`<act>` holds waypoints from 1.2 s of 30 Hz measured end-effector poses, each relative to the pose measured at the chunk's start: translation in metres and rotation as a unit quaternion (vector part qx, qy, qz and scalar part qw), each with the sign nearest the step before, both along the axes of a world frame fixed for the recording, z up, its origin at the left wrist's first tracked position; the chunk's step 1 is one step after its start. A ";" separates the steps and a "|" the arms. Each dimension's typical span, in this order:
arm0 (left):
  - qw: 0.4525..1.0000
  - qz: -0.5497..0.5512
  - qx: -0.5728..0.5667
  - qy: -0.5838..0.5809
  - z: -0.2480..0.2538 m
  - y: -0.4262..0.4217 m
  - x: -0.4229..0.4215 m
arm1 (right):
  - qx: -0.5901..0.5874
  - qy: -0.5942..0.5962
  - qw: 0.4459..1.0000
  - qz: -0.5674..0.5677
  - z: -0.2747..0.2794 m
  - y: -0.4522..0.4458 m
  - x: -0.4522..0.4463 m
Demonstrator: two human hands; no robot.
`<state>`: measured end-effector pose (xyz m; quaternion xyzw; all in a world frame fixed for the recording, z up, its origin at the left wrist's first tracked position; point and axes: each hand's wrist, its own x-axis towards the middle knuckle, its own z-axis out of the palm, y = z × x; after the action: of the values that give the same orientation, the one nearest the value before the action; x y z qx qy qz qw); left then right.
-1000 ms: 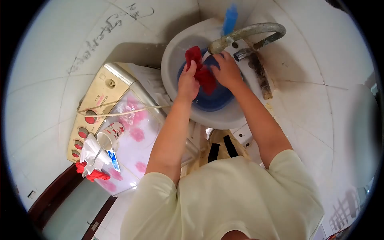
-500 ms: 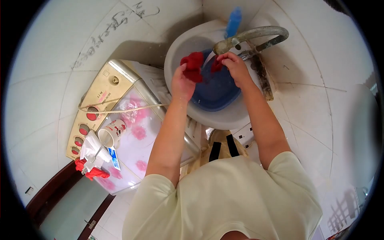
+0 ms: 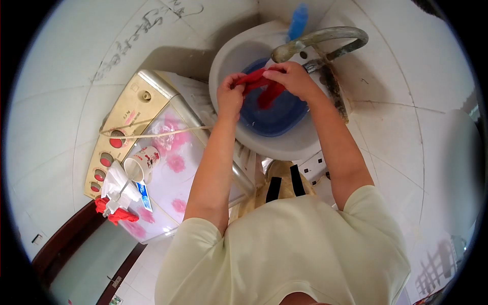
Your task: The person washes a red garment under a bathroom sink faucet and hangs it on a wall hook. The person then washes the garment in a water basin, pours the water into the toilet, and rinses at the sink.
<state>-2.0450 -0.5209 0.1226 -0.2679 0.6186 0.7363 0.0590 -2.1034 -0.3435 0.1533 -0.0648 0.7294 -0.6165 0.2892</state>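
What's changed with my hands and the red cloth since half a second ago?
Your right hand has moved left toward your left hand, and the red cloth, held spread apart before, is now bunched between them. Both grip it, as before. The blue basin, faucet and printed cup stayed put.

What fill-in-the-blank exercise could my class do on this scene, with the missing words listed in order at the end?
The cloth between the left grip and the right grip is coloured ____.
Inside the whitish sink sits a basin coloured ____.
The gold panel carries ____ red-faced knobs.
The sleeves are not long but ____.

Missing words: red; blue; four; short
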 end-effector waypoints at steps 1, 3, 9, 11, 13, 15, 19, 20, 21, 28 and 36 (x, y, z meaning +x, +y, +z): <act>1.000 0.006 0.015 -0.008 0.001 -0.001 0.001 | -0.013 -0.027 0.999 -0.020 -0.003 0.000 0.000; 0.997 0.006 0.068 -0.019 0.001 -0.003 0.003 | -0.037 -0.081 0.994 -0.061 -0.007 0.000 -0.001; 0.969 -0.004 0.244 -0.042 -0.006 -0.010 0.004 | -0.180 -0.204 0.961 -0.059 -0.004 0.004 0.002; 0.951 0.025 0.305 -0.037 0.000 -0.006 0.006 | -0.216 -0.232 0.946 -0.073 0.002 0.005 0.004; 0.946 0.017 0.324 -0.004 0.003 -0.003 0.005 | -0.250 -0.243 0.932 -0.098 0.003 0.005 0.005; 0.944 0.008 0.328 0.016 0.003 -0.002 0.005 | -0.282 -0.236 0.920 -0.136 -0.004 0.003 0.007; 0.975 -0.046 0.214 0.043 -0.019 -0.004 0.007 | -0.298 -0.230 0.916 -0.137 -0.002 -0.003 0.009; 0.983 -0.068 0.162 0.054 -0.028 -0.005 0.008 | -0.293 -0.231 0.918 -0.132 0.001 -0.009 0.010; 0.985 -0.018 0.169 -0.014 -0.026 -0.001 0.008 | -0.287 -0.230 0.921 -0.128 0.003 -0.014 0.010; 0.795 0.009 0.606 -0.033 -0.024 0.030 0.014 | 0.136 0.198 0.971 -0.011 0.002 -0.044 0.046; 0.800 0.084 0.592 -0.054 -0.068 0.041 0.008 | 0.253 0.269 0.928 -0.044 -0.022 -0.058 0.082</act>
<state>-2.0373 -0.4795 0.0544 -0.2709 0.0328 0.9455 0.1779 -2.0218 -0.4016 0.1317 -0.1205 0.9137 -0.3831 0.0614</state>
